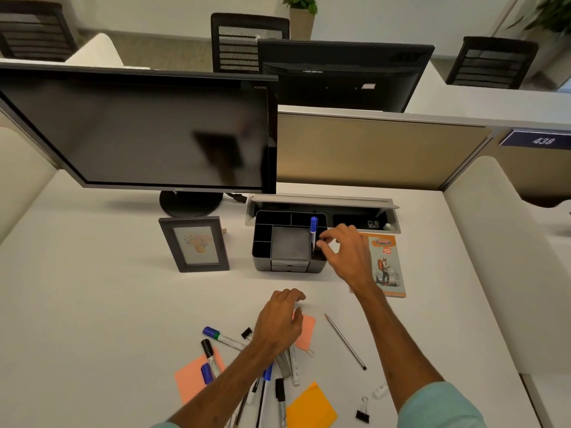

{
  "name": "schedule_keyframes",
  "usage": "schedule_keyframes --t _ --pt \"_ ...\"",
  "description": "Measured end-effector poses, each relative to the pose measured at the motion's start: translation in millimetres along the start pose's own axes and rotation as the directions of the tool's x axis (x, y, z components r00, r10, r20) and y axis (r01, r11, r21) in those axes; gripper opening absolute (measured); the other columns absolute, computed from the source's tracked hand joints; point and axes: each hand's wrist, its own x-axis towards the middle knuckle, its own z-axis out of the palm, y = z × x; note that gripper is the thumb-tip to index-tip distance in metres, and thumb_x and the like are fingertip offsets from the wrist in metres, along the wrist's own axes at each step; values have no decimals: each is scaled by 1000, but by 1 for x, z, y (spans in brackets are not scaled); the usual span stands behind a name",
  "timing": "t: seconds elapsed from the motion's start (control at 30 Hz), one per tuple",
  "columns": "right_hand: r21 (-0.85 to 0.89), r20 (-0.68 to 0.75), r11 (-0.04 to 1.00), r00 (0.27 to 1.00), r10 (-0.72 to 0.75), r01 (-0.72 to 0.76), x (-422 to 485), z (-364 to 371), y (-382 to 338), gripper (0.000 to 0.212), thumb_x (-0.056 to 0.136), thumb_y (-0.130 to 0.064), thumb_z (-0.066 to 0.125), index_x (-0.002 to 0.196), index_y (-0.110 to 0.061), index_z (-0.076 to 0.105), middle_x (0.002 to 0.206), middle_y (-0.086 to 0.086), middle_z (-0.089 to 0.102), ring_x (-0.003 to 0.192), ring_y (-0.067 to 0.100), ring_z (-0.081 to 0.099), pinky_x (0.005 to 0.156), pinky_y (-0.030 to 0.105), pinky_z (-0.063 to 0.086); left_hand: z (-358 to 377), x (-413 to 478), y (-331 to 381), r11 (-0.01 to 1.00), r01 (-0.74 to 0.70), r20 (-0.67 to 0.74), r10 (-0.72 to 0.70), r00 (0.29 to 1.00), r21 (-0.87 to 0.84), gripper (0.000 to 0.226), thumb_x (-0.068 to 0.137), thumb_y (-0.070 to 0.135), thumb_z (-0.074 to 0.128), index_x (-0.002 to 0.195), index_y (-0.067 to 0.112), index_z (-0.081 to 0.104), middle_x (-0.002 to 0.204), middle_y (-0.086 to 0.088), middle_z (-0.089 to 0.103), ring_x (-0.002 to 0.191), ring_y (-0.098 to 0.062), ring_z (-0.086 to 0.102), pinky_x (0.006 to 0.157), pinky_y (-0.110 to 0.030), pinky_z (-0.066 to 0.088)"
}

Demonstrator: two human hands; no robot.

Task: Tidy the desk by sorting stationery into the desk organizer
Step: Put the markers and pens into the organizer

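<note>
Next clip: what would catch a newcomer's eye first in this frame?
The right hand beside the black desk organizer, where a blue marker stands upright in a right-side compartment. Next, the left hand hovering over the clutter of markers, clips and sticky notes at the near edge. The big dark monitor fills the left background.

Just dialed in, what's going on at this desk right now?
A person is sorting stationery into the black desk organizer. The right hand is at its right-hand compartment, where a blue-capped marker stands upright; whether the fingers grip it is unclear. The left hand hovers open over the loose pile of markers and sticky notes near the front edge. A pencil and binder clip also lie unsorted.
</note>
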Motion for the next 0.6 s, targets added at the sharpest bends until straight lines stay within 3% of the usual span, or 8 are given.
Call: schedule_keyframes --t 0.2,0.4,0.6 --pt "-40 -81 998 996 46 -50 34 -2 2 28 98 -40 69 122 -25 69 113 -4 68 108 18 59 92 42 44 -1 -2 -4 1000 18 20 -18 1000 -1 35 104 32 55 139 31 52 143 8 55 129 -12 52 103 -24 45" --pt "31 -79 995 992 99 -96 50 10 6 26 99 -40 68 120 -24 70 120 -3 69 113 17 60 96 41 43 -3 -1 -11 1000 29 -20 -29 999 -3 35 105 33 53 140 30 52 144 8 54 130 -11 51 99 -17 35" --pt "32 -75 996 994 83 -81 46 16 10 27 99 -41 67 120 -25 69 118 -4 68 110 16 60 95 42 45 0 2 -13 1000 10 -28 -10 1000 -6 33 104 29 54 138 28 54 140 7 57 127 -11 52 98 -17 37"
